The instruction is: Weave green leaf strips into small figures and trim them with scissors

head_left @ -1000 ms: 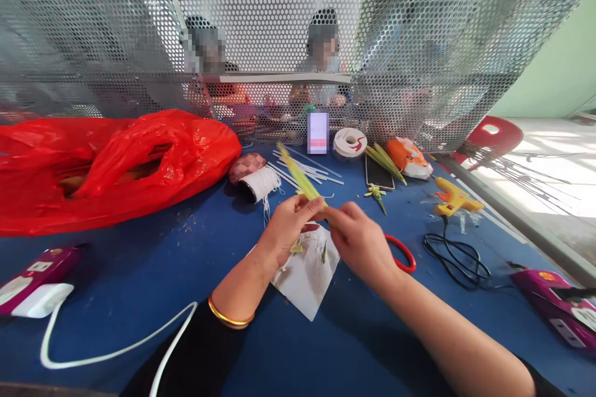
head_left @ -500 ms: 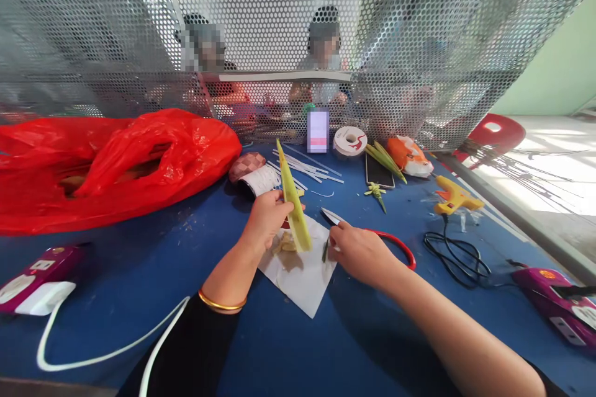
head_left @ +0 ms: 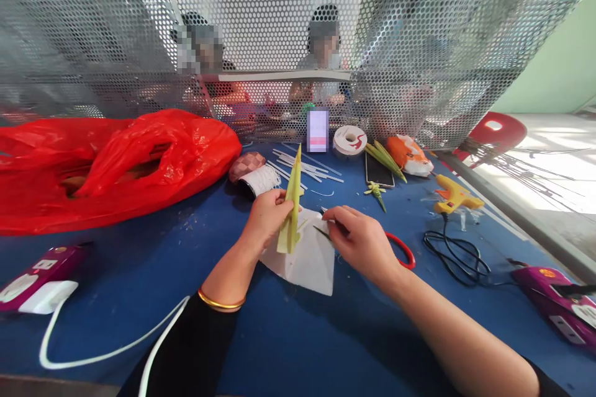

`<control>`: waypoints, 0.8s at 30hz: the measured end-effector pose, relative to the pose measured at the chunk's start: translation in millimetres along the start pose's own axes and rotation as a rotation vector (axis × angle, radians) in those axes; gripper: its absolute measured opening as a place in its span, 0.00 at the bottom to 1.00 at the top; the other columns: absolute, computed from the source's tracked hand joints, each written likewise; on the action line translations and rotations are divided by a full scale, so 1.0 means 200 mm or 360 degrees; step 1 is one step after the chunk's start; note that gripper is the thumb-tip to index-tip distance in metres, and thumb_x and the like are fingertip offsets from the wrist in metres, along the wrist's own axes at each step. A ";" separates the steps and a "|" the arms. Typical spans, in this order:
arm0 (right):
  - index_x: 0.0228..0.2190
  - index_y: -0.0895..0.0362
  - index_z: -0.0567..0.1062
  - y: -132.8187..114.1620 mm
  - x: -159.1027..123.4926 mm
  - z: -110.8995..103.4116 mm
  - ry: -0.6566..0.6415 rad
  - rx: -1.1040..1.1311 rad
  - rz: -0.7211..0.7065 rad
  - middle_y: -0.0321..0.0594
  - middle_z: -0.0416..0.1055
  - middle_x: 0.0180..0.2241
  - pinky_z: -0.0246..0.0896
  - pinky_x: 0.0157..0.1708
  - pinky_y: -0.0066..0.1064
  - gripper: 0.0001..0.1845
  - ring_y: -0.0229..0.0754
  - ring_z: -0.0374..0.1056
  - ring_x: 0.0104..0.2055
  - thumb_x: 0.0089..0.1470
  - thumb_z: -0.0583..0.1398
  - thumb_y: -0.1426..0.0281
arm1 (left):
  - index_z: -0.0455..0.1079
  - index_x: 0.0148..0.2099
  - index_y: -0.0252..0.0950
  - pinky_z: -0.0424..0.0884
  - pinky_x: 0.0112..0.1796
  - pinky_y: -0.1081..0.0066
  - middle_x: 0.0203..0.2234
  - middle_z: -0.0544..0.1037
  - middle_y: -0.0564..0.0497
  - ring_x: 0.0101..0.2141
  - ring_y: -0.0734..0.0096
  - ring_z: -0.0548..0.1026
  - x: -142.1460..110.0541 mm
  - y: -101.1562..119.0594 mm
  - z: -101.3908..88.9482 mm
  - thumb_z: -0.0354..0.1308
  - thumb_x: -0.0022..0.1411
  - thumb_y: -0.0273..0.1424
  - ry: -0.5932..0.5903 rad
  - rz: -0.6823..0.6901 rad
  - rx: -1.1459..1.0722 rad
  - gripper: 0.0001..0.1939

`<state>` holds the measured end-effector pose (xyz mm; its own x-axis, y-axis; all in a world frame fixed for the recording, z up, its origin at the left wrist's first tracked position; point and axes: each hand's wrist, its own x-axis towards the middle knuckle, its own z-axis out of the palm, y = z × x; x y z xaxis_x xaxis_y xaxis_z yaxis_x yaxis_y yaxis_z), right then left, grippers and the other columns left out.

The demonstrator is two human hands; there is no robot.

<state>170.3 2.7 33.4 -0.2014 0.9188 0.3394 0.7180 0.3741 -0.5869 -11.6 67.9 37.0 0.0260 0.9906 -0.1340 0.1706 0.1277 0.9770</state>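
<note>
My left hand [head_left: 269, 218] is closed on a long yellow-green leaf [head_left: 292, 205], folded lengthwise, its pointed tip up and its wide end down. Close by on the right, my right hand [head_left: 361, 237] pinches a thin dark strip [head_left: 322, 233] that points toward the leaf; its exact kind is unclear. Beneath both hands lies a white sheet of paper [head_left: 310, 270]. A pair of scissors with red handles [head_left: 404, 252] rests on the table, mostly covered by my right hand.
Behind the hands are white sticks [head_left: 316, 167], a thread spool [head_left: 261, 181], a ribbon roll [head_left: 350, 140] and a phone [head_left: 318, 131]. To the right sit a small leaf figure [head_left: 376, 192] and a yellow glue gun [head_left: 456, 195]. A red plastic bag [head_left: 195, 155] fills the left.
The leaf has turned, its tip swinging right and its lower end left. My right hand has risen slightly with the dark strip, which now points up-left. The paper's front corner has shifted right.
</note>
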 end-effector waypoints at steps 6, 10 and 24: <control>0.35 0.55 0.73 -0.01 -0.02 0.00 0.0549 -0.0018 -0.0189 0.38 0.69 0.30 0.60 0.28 0.28 0.10 0.37 0.64 0.27 0.57 0.53 0.76 | 0.74 0.34 0.34 0.69 0.26 0.75 0.24 0.80 0.50 0.27 0.67 0.78 0.01 -0.01 0.00 0.55 0.46 0.23 -0.0028 0.0016 0.0062 0.11; 0.36 0.56 0.73 -0.02 -0.02 -0.04 0.0654 0.0090 -0.0302 0.38 0.69 0.31 0.62 0.29 0.28 0.11 0.37 0.65 0.28 0.56 0.54 0.79 | 0.74 0.35 0.34 0.70 0.26 0.74 0.24 0.80 0.50 0.27 0.67 0.78 0.01 -0.02 0.01 0.54 0.47 0.24 -0.0023 0.0038 0.0092 0.11; 0.23 0.55 0.69 -0.03 -0.02 -0.17 0.0550 -0.0118 -0.0160 0.34 0.64 0.22 0.53 0.24 0.28 0.08 0.37 0.60 0.23 0.46 0.54 0.78 | 0.74 0.34 0.34 0.67 0.25 0.74 0.25 0.80 0.50 0.22 0.70 0.74 0.08 0.01 -0.13 0.55 0.47 0.28 0.0201 0.0059 0.0160 0.11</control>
<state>189.6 -8.5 61.2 -0.0454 0.7763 0.6287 0.7549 0.4388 -0.4874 -36.6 84.6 40.9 -0.0886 0.9936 -0.0700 0.2698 0.0916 0.9586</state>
